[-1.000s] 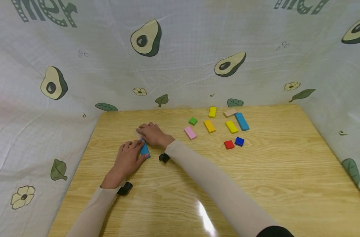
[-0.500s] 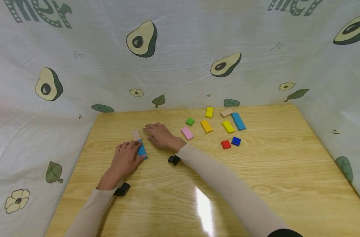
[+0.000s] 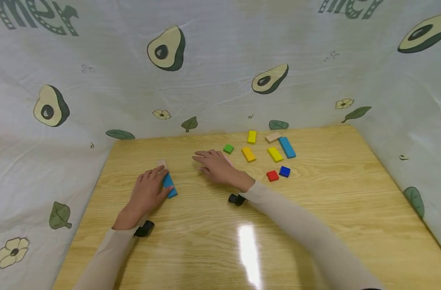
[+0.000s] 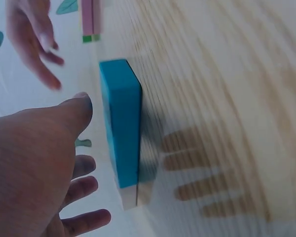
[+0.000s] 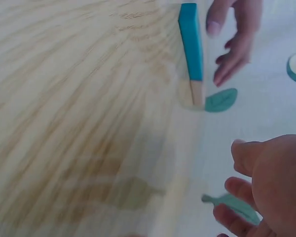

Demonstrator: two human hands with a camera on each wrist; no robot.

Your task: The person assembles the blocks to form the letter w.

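Note:
On the left part of the table lies a light blue rectangular block, end to end with a pale wooden block. My left hand is over these two, thumb and fingers spread; in the left wrist view a gap shows between the thumb and the blue block. Farther right, my right hand holds nothing, its fingers extended over the table. It partly covers a pink block. A green block lies just beyond that hand.
To the right lie an orange block, two yellow blocks, a red block, a dark blue block, another pale block and another light blue block. A patterned cloth stands behind the table.
My right hand has left the pale wooden block and moved right to the pink block. My left hand has stayed by the light blue block. The head view has shifted slightly.

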